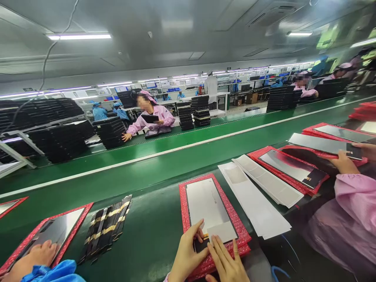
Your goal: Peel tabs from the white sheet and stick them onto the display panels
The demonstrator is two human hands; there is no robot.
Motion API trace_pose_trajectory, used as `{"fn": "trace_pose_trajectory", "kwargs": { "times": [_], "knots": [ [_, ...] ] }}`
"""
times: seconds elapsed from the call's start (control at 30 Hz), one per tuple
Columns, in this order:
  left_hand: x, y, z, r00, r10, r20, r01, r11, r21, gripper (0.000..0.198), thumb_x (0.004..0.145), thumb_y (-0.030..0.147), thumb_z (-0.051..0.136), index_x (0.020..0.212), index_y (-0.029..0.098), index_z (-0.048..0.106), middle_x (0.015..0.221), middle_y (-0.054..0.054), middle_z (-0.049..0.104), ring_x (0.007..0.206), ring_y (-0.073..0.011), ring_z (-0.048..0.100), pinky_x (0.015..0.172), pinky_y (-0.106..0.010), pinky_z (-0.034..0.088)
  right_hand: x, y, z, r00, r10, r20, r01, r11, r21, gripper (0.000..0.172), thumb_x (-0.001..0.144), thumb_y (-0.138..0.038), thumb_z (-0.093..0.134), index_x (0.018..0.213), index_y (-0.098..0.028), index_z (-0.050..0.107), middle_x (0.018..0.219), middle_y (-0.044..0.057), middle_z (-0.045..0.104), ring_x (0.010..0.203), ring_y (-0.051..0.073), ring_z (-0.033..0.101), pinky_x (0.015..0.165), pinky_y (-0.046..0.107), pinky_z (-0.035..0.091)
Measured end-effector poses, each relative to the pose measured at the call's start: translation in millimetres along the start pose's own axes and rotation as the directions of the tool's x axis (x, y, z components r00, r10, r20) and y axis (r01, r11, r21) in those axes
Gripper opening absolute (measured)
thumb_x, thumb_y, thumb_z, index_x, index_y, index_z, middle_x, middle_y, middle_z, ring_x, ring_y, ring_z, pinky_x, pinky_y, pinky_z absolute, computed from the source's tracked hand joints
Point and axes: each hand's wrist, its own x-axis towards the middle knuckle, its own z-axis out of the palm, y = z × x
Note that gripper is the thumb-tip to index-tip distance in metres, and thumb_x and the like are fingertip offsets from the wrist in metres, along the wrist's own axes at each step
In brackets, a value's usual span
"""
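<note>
1. The person's left hand (186, 252) is clenched on the lower end of a thin display panel (207, 205), its thumb on top, apparently pinching beside a dark flex tab (201, 244). The right hand (226, 261) is open, its fingers (223, 250) spread flat on a white end piece (221, 231).
2. The panel lies on a red bubble-wrap sheet (188, 203) on a green conveyor belt (132, 184). If the belt runs, it could drag the sheet and twist the panel in the grip.
3. Uneven pressure at this thin end could crack the panel or crease the tab.
4. Loose white paper sheets (252, 203) lie just to the right, where a sideways slip could snag them.
5. A co-worker's hand (38, 258) in a blue sleeve rests on another panel (55, 231) to the left, near a bundle of ribbon cables (105, 227); a wide swing could knock these.
</note>
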Motion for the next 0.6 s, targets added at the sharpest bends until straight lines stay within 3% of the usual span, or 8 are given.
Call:
{"fn": "trace_pose_trajectory", "kwargs": {
  "times": [0.13,0.27,0.43,0.6],
  "knots": [
    [-2,2,-0.8,1.0,0.001,-0.003,-0.001,1.0,-0.004,0.061,0.066,0.009,0.058,0.124,0.021,0.043,0.085,0.0,0.058,0.074,-0.0136,0.056,0.074,-0.026,0.045,13,-9,2,1.0,0.011,-0.029,-0.011,1.0,0.028,0.049,0.08,-0.053,0.044,0.107,-0.015,0.059,0.106,0.009,0.063,0.131,0.022,0.02,0.106,0.053,-0.001],
    [-3,-1,0.1,1.0,-0.004,-0.008,0.004,1.0,-0.005,0.061,0.066,0.015,0.063,0.124,0.021,0.044,0.083,0.0,0.058,0.073,-0.0143,0.056,0.073,-0.027,0.045,8,9,-7,0.994,-0.074,0.083,0.072,0.997,0.025,0.046,0.085,-0.047,0.04,0.114,-0.015,0.054,0.114,0.006,0.059,0.12,0.019,0.041,0.106,0.05,-0.006],
    [-1,-6,0.9,1.0,-0.004,-0.019,0.004,1.0,-0.021,0.069,0.06,0.014,0.069,0.124,0.023,0.044,0.081,0.001,0.058,0.071,-0.0144,0.055,0.073,-0.028,0.045,-6,32,-12,0.981,0.108,0.159,-0.096,0.992,-0.084,0.05,0.085,-0.046,0.04,0.119,-0.01,0.05,0.12,0.011,0.054,0.108,0.022,0.053,0.106,0.047,-0.005],
    [-1,-4,0.3,1.0,-0.024,-0.004,0.024,0.999,-0.034,0.068,0.059,0.012,0.068,0.123,0.021,0.045,0.081,0.001,0.058,0.07,-0.0144,0.055,0.072,-0.027,0.046,-4,12,5,0.996,0.044,0.076,-0.039,0.997,-0.07,0.055,0.083,-0.053,0.035,0.117,-0.014,0.053,0.112,0.013,0.059,0.102,0.027,0.056,0.105,0.05,0.003]
  ]
}}
